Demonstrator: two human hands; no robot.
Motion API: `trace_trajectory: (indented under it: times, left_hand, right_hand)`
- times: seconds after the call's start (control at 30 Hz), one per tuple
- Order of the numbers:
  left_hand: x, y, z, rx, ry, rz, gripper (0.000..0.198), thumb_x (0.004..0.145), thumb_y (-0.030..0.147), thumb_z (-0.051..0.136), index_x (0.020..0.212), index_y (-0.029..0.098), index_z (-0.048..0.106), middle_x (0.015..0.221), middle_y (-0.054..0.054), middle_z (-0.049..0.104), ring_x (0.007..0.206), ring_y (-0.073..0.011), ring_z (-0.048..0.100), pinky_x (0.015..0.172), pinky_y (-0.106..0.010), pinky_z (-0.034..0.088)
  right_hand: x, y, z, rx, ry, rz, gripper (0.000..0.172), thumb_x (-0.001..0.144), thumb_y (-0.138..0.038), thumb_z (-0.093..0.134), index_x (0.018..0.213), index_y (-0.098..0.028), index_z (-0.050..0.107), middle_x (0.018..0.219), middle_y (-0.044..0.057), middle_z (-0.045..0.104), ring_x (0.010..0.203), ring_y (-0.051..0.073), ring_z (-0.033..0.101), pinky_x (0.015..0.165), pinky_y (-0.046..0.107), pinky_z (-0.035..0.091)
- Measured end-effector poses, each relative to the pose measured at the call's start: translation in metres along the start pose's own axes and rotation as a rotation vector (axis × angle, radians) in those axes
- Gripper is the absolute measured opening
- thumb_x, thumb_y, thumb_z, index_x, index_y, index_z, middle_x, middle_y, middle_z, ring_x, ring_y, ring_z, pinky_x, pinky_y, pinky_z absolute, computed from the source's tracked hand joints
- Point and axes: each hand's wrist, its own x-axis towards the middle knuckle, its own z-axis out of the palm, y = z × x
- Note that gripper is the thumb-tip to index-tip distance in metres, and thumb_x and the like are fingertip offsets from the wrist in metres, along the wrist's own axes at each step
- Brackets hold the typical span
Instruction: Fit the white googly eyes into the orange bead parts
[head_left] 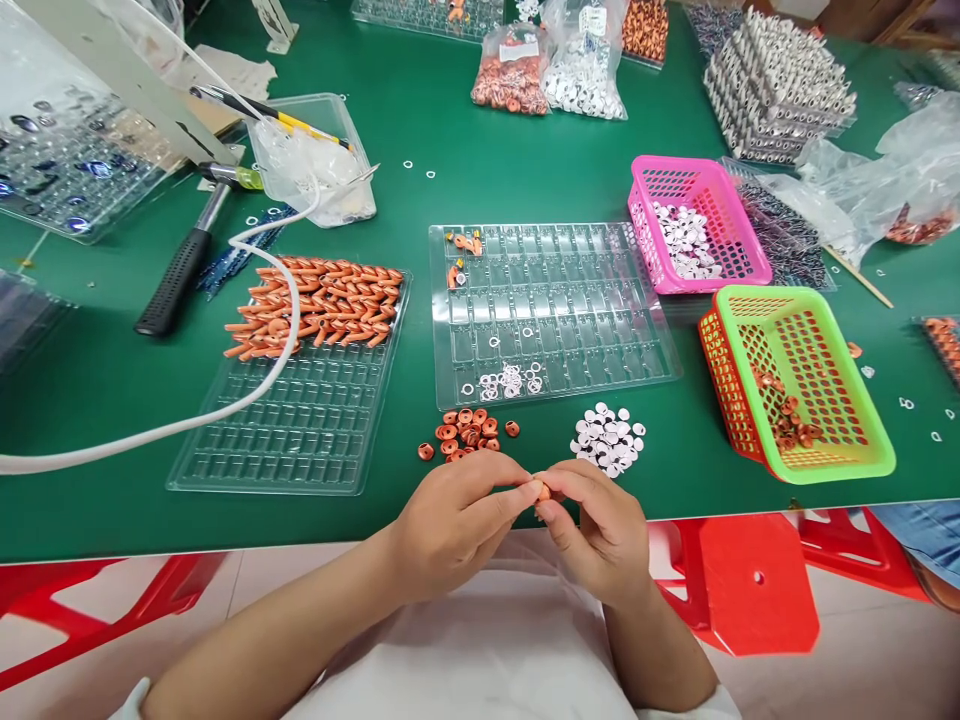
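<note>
At the table's front edge, my left hand (457, 520) and my right hand (600, 525) meet, both closed in a pinch on one small copper-coloured part (541, 491). Fingers cover most of that part. Just beyond my left hand lies a loose pile of round copper-coloured caps (469, 430). Past my right hand is a pile of white discs (609, 440) with dark marks. Behind both piles sits a clear compartment tray (555, 350), with white rings (511, 380) along its front and a few copper-coloured pieces (465, 245) at its back left corner.
On the left, a tray (285, 430) holds rows of copper-coloured tube pieces (322, 305), with a white hose (281, 350) across it. A hammer (187, 260) lies beyond. At right stand a pink basket (750, 235) and a green basket (862, 400). Bags (585, 70) lie behind.
</note>
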Motion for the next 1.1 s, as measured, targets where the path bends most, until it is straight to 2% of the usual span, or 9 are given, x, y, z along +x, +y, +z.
trace_trajectory:
  times: [0.17, 0.43, 0.73, 0.9, 1.1]
  left_hand:
    - [-0.003, -0.001, 0.001, -0.004, 0.019, 0.0, 0.026, 0.085, 0.0, 0.054, 0.108, 0.009, 0.063, 0.089, -0.012, 0.068, 0.083, -0.0176, 0.064, 0.067, -0.029, 0.056]
    - [-0.003, 0.002, 0.003, 0.028, 0.028, -0.022, 0.026, 0.088, 0.004, 0.052, 0.109, 0.015, 0.062, 0.09, -0.01, 0.069, 0.086, -0.0161, 0.065, 0.069, -0.027, 0.057]
    - [-0.006, 0.005, 0.003, 0.058, 0.058, -0.016, 0.028, 0.084, 0.002, 0.057, 0.109, 0.013, 0.062, 0.091, -0.011, 0.068, 0.086, -0.0171, 0.065, 0.071, -0.028, 0.057]
    - [-0.007, 0.006, 0.003, 0.051, 0.061, -0.044, 0.027, 0.084, 0.003, 0.059, 0.108, 0.015, 0.062, 0.091, -0.009, 0.068, 0.084, -0.0163, 0.065, 0.069, -0.028, 0.056]
    - [-0.007, 0.007, 0.005, 0.041, 0.072, -0.056, 0.029, 0.085, 0.003, 0.057, 0.11, 0.016, 0.061, 0.091, -0.01, 0.068, 0.082, -0.0158, 0.065, 0.067, -0.027, 0.056]
  right_hand:
    - [0.0, -0.004, 0.005, -0.078, 0.063, -0.071, 0.035, 0.084, -0.002, 0.058, 0.114, -0.021, 0.061, 0.091, 0.006, 0.067, 0.077, 0.014, 0.061, 0.066, 0.027, 0.054]
    - [0.002, -0.007, 0.012, -0.216, 0.128, -0.176, 0.035, 0.085, -0.004, 0.055, 0.116, -0.02, 0.059, 0.088, 0.008, 0.067, 0.075, 0.016, 0.062, 0.061, 0.028, 0.056]
    - [-0.001, -0.009, 0.014, -0.257, 0.148, -0.181, 0.04, 0.086, -0.004, 0.055, 0.122, -0.02, 0.055, 0.093, 0.01, 0.067, 0.084, 0.019, 0.065, 0.066, 0.031, 0.058]
    - [-0.001, -0.012, 0.014, -0.23, 0.116, -0.14, 0.032, 0.089, -0.01, 0.054, 0.12, -0.019, 0.057, 0.092, 0.009, 0.066, 0.079, 0.018, 0.064, 0.065, 0.031, 0.058]
    - [-0.001, -0.01, 0.016, -0.253, 0.159, -0.157, 0.028, 0.088, -0.009, 0.054, 0.113, -0.02, 0.059, 0.086, 0.008, 0.067, 0.075, 0.017, 0.063, 0.062, 0.03, 0.057]
